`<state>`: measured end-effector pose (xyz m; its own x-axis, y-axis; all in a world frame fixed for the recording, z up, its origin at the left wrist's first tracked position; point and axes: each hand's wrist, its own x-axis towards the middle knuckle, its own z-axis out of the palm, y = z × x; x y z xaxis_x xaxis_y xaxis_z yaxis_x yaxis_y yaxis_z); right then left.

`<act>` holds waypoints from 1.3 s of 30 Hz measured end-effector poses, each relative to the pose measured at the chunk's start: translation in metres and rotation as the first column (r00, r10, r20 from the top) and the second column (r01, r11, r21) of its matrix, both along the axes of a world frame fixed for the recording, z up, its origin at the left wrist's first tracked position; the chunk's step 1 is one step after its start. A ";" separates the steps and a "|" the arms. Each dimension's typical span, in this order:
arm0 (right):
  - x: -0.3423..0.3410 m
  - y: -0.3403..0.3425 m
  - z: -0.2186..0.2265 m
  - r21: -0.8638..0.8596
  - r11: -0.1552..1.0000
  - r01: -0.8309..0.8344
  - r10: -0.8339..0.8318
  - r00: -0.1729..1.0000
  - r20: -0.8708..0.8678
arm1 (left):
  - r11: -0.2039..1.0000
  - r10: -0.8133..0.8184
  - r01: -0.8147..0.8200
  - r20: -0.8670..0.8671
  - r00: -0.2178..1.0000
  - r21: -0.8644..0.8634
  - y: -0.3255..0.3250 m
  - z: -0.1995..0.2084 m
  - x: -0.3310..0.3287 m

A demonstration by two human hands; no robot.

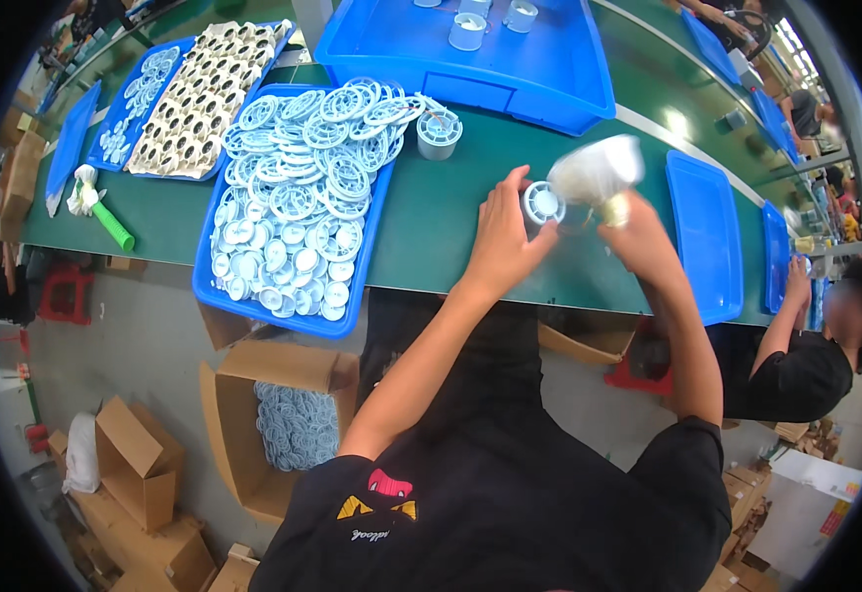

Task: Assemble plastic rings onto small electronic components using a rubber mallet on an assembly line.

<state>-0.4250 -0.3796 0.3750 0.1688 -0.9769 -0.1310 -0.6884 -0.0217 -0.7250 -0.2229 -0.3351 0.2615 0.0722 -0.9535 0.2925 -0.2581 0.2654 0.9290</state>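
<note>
My left hand (pixel 507 237) is closed round the side of a small pale-blue round plastic part (pixel 543 202) on the green table (pixel 421 252), with its spoked top facing up. In my right hand (pixel 638 235) is a mallet (pixel 597 170) with a whitish head, smeared by motion, beside and above that part. Its handle is mostly hidden in my fist. Left of my hands stands a pale-blue cup-shaped part (pixel 439 134) with a wire-like strand at its top. Nearest it, a blue tray (pixel 372 266) holds heaped spoked rings (pixel 337 133) and small round caps (pixel 273 261).
A big blue bin (pixel 559 84) with several cups stands behind. At left lie a green-handled mallet (pixel 110 225) and an egg-carton-like tray (pixel 204 99). An empty blue tray (pixel 707 237) is at right, near another person (pixel 796 365). A cardboard box (pixel 238 444) of rings stands below.
</note>
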 end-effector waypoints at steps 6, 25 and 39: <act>-0.011 -0.007 -0.002 -0.040 0.996 -0.073 0.071 0.996 -0.055 | 1.000 -0.030 0.030 -0.044 0.999 -0.009 0.000 0.001 0.001; 0.000 -0.028 -0.057 -0.517 0.840 -0.162 -0.071 0.913 -0.401 | 0.905 0.416 -0.420 0.059 0.907 0.066 -0.003 0.005 0.067; 0.029 0.012 -0.042 -0.686 0.727 -0.037 0.002 0.999 -0.051 | 0.951 0.306 -0.296 0.129 0.943 -0.089 -0.047 -0.004 0.065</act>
<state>-0.3963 -0.3680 0.3333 0.1997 -0.7995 0.5665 -0.7129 -0.5152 -0.4758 -0.1581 -0.3818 0.2580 0.3067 -0.8713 0.3830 -0.4616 0.2157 0.8604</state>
